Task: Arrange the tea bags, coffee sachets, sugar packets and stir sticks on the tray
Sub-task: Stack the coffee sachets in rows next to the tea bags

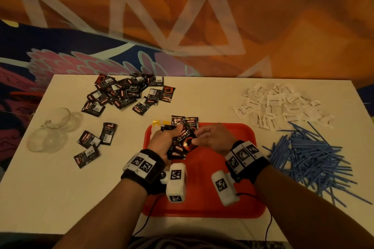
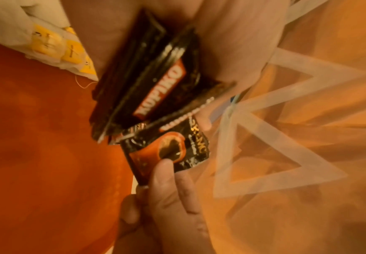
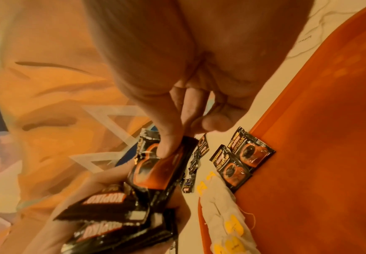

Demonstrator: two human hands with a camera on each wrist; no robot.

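Pinching glossy black foil sachet (image 2: 167, 151) fingertips (image 2: 162, 170)

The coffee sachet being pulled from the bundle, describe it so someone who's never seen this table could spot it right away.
Start at the red tray in the middle of the white table; both hands meet above its far half. The left hand grips a fanned bundle of sachets. The one you want is the black coffee sachet with an orange cup picture, the only one the right hand pinches too.
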